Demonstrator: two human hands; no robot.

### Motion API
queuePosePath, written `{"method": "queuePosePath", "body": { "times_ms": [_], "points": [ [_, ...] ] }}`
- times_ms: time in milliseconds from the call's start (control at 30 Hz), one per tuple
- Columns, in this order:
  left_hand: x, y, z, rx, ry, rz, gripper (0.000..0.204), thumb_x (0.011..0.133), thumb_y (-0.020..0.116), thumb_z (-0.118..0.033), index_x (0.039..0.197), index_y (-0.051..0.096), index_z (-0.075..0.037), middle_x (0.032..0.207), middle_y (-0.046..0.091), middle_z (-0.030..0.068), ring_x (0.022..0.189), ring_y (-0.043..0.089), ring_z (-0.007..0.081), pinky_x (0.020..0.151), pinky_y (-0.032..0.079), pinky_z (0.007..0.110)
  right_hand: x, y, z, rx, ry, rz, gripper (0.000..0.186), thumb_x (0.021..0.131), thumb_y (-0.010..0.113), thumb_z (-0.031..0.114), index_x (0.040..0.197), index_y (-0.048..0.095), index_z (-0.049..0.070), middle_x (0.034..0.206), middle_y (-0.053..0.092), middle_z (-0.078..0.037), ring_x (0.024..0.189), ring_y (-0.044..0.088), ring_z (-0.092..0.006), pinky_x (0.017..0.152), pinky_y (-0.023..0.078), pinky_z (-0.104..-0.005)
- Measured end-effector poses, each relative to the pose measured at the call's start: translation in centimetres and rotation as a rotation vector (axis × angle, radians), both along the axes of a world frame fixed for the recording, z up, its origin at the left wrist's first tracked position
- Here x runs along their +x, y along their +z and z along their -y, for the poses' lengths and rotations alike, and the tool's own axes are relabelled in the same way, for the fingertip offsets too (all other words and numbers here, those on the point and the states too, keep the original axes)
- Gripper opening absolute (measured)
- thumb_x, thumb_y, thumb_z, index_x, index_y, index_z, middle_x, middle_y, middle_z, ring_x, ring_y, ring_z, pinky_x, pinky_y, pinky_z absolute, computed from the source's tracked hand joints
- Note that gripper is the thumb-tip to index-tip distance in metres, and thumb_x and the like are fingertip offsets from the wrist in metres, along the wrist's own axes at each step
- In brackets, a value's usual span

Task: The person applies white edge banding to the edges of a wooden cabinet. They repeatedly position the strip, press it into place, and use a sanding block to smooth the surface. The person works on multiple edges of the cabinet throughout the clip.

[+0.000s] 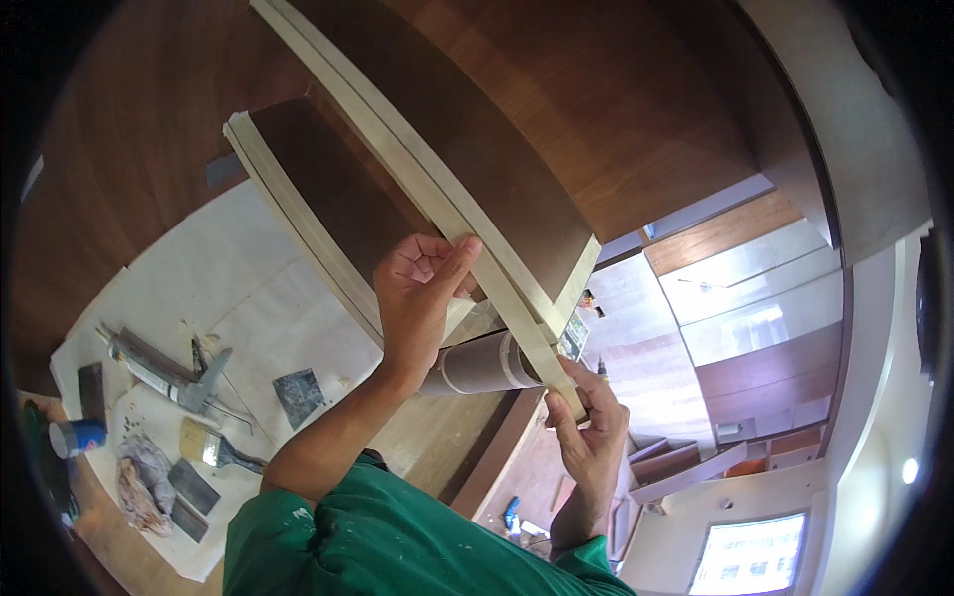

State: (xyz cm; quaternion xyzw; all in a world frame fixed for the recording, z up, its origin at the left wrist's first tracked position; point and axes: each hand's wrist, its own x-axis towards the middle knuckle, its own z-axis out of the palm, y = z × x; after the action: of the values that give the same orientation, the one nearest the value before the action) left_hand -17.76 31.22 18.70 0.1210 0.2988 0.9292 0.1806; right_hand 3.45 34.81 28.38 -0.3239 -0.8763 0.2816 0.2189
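My left hand has its thumb pressed on a long pale strip, possibly tape or trim, along the edge of a dark brown curved shelf, its fingers curled. My right hand grips the strip's lower end near the shelf's corner. A second shelf with pale edging lies to the left, beside my left hand. A brown cylinder with pale bands is partly hidden behind the strip and my left hand.
A white covered surface at left carries a caulking gun, a brush, dark pads, a rag and a can. Brown panels stand above; cabinets and a bright window are at right.
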Motion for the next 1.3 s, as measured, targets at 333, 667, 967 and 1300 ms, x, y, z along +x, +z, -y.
{"method": "queuePosePath", "body": {
  "times_ms": [333,667,967,1300],
  "points": [
    [-2.2,-4.1,-1.7,-0.261,0.842,-0.93,0.069,0.101,0.061,-0.044,0.15,0.039,-0.001,0.16,0.031,0.0281,0.152,0.025,0.0433,0.123,0.018,0.056,-0.1,0.2,-0.8,0.188,0.117,-0.016,0.033,0.095,0.074,0.013,0.126,0.068,0.004,0.106,0.074,-0.018,0.066,0.073,-0.0262,0.061,0.054,-0.0334],
    [-3.2,-5.1,-2.3,-0.456,0.741,-1.38,0.09,0.102,0.032,-0.071,0.159,0.033,-0.001,0.167,0.018,0.0295,0.156,0.01,0.0495,0.122,0.005,0.066,0.3,-0.1,-1.7,0.196,0.136,-0.067,0.027,0.097,0.07,0.017,0.122,0.067,0.008,0.069,0.065,-0.015,0.052,0.064,-0.0275,0.053,0.049,-0.0395],
    [-0.5,-3.5,-2.7,-0.33,0.66,-1.12,0.067,0.104,0.052,-0.051,0.149,0.044,-0.001,0.166,0.024,0.0256,0.155,0.01,0.0492,0.124,0.009,0.063,0.5,0.4,-1.1,0.14,0.09,-0.012,0.023,0.096,0.07,0.016,0.117,0.068,0.008,0.061,0.058,-0.015,0.053,0.061,-0.0308,0.052,0.045,-0.041],
    [0.0,-3.3,-3.1,-0.304,0.649,-1.06,0.063,0.101,0.061,-0.045,0.146,0.046,-0.003,0.165,0.026,0.0239,0.156,0.008,0.0493,0.124,0.009,0.063,0.1,0.0,-1.9,0.167,0.089,-0.076,0.021,0.097,0.069,0.02,0.115,0.069,0.009,0.061,0.056,-0.014,0.05,0.056,-0.0276,0.05,0.041,-0.0393]
  ]
}}
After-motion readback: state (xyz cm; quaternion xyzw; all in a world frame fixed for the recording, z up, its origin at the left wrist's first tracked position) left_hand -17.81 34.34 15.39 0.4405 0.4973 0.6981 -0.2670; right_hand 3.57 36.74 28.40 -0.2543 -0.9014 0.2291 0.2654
